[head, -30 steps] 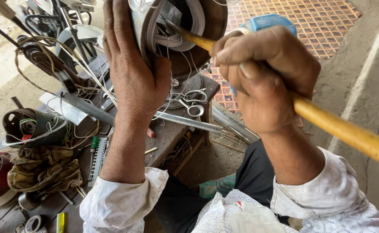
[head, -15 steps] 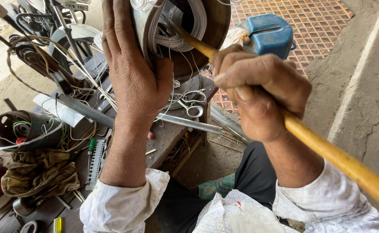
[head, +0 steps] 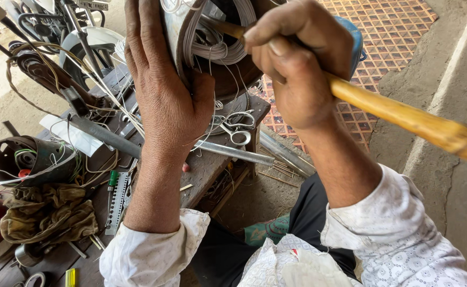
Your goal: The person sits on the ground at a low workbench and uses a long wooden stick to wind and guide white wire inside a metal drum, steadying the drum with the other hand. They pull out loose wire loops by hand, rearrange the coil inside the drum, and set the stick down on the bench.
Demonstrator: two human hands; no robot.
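Cluttered wooden surface [head: 207, 165] w/ tools. At 9 o'clock, dark motor housing [head: 28, 157] above an olive rag [head: 47, 212]. Left hand [head: 167, 90], grip pressed flat on metal stator [head: 212, 48] at 12 o'clock, hiding its side. Scissors [head: 236, 127] below. Right hand [head: 297, 64], grip closed round wooden handle [head: 419, 125] running to 3 o'clock.

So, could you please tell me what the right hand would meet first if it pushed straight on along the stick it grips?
Probably the wire coil inside the round metal housing. The right hand points its wooden stick into that opening, and the tip already seems to be among the windings, though depth is unclear.
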